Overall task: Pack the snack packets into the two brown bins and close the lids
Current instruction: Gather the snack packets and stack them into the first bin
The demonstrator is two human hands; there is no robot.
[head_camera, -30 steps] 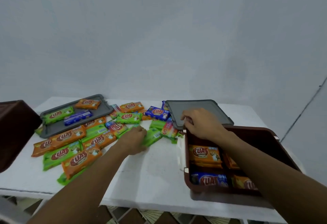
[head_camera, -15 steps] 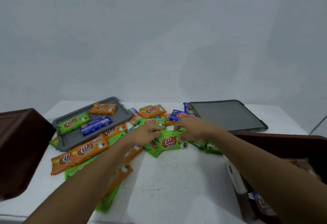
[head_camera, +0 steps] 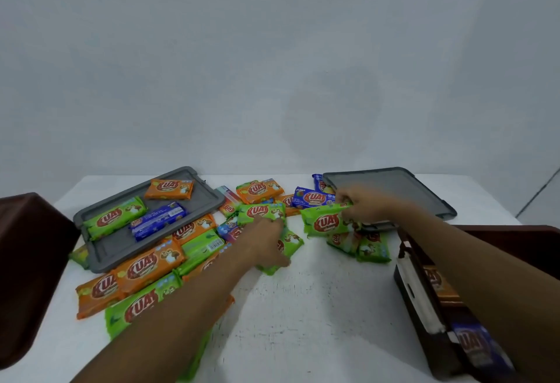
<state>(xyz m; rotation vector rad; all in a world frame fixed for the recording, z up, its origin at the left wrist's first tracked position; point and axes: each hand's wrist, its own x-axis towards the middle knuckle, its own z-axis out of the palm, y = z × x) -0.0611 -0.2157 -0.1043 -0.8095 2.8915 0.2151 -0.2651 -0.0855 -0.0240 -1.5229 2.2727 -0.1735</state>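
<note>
White counter backed by a plain wall: gathering step, ahead of binning.
One green snack packet, at counter centre, is pinched by curled fingers of the right hand; a second green packet is covered by the left hand, grip not discernible. Transfer into the part-filled right brown bin is judged next.

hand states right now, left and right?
Left hand: rests on the centre green packet; whether it grips cannot be told.
Right hand: closed, holding the right green packet.
</note>
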